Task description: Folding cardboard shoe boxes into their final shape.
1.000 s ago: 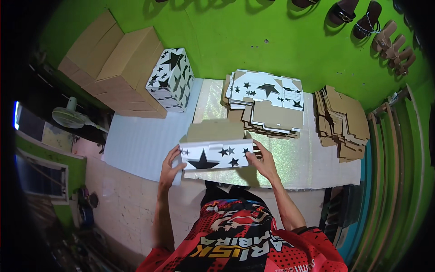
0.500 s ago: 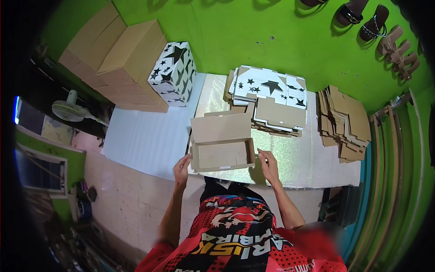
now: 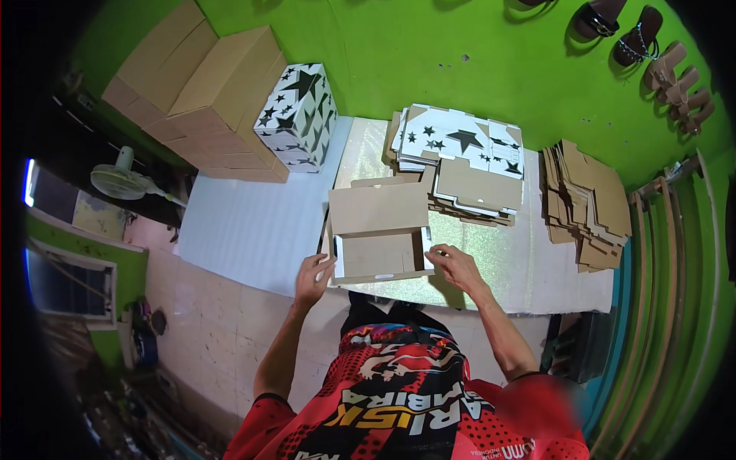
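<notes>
A half-folded cardboard box (image 3: 378, 234) lies open on the glittery mat (image 3: 498, 264), brown inside facing up, its lid flap pointing away from me. My left hand (image 3: 313, 277) grips its near left corner. My right hand (image 3: 454, 264) presses on its near right side wall. Just beyond the box lies a stack of flat box blanks (image 3: 460, 157), white with black stars on top.
A finished star-printed box (image 3: 297, 116) stands at the back left beside large brown cartons (image 3: 207, 92). A pile of plain brown blanks (image 3: 586, 203) lies at the right. A white foam sheet (image 3: 245, 226) covers the floor on the left. Sandals (image 3: 644, 46) lie on the green floor.
A second ago I held the box up with its star-printed side toward me. It now lies on the mat, opened out, brown inside up, with my hands at its near corners.
</notes>
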`<state>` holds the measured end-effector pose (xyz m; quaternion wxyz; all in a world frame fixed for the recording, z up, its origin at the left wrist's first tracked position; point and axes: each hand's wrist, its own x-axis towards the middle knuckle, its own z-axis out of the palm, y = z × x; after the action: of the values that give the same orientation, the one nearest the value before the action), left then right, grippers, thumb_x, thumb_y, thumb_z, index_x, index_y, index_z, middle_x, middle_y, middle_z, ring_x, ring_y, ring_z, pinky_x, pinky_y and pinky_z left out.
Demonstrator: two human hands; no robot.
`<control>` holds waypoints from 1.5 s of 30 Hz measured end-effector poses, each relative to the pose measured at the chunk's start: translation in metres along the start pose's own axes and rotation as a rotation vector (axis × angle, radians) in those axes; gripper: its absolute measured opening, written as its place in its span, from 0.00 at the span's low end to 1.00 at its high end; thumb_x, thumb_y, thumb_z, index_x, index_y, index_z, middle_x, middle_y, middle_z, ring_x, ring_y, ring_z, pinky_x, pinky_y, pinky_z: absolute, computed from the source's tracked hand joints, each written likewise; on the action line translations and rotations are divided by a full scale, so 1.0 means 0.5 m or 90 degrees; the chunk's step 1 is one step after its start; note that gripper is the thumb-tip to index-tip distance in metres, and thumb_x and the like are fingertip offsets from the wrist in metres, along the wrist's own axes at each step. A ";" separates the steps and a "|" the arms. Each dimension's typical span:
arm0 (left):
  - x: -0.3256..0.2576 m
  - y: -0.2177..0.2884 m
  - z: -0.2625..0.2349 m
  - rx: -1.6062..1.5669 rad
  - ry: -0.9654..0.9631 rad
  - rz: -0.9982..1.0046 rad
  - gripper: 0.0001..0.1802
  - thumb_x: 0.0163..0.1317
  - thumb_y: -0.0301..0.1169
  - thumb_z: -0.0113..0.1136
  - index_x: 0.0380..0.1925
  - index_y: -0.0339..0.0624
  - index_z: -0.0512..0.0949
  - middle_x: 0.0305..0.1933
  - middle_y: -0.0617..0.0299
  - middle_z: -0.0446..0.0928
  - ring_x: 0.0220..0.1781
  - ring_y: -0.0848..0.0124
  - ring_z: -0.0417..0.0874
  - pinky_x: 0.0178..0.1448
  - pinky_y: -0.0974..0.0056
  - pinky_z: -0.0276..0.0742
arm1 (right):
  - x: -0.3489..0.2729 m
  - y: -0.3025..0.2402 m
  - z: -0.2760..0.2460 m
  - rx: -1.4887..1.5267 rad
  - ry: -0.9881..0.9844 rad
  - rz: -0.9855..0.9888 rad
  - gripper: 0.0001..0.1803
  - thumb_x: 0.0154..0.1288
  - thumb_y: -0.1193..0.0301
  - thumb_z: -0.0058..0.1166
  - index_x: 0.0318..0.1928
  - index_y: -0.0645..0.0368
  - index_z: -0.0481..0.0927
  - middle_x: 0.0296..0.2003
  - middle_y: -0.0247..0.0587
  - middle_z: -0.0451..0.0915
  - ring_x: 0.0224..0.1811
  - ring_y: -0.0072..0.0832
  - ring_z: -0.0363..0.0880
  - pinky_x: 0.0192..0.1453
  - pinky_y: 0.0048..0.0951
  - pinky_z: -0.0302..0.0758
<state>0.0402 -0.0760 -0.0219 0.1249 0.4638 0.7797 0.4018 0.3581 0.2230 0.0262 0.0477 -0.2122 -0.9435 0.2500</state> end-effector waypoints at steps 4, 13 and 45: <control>-0.010 0.027 -0.030 0.069 -0.118 0.075 0.33 0.57 0.32 0.81 0.65 0.51 0.83 0.75 0.41 0.71 0.73 0.46 0.75 0.75 0.51 0.75 | -0.033 0.021 -0.012 -0.050 -0.047 -0.073 0.26 0.69 0.66 0.64 0.67 0.42 0.83 0.71 0.32 0.75 0.66 0.38 0.79 0.65 0.39 0.83; -0.037 -0.033 0.050 -0.102 -0.018 -0.096 0.42 0.61 0.35 0.80 0.75 0.48 0.72 0.82 0.45 0.61 0.83 0.49 0.64 0.78 0.43 0.70 | -0.027 -0.003 0.044 0.290 0.071 0.142 0.24 0.66 0.49 0.71 0.56 0.46 0.90 0.66 0.43 0.77 0.68 0.42 0.77 0.69 0.40 0.79; 0.033 -0.020 0.070 -0.104 -0.066 -0.119 0.45 0.68 0.41 0.68 0.82 0.48 0.62 0.85 0.44 0.58 0.88 0.46 0.52 0.87 0.46 0.47 | 0.030 0.007 0.000 0.509 0.120 0.231 0.24 0.79 0.55 0.47 0.58 0.58 0.87 0.63 0.48 0.80 0.69 0.38 0.75 0.77 0.40 0.65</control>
<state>0.0451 -0.0470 -0.0488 0.2392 0.3973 0.7768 0.4262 0.3460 0.2324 0.0243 0.1673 -0.3611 -0.7117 0.5789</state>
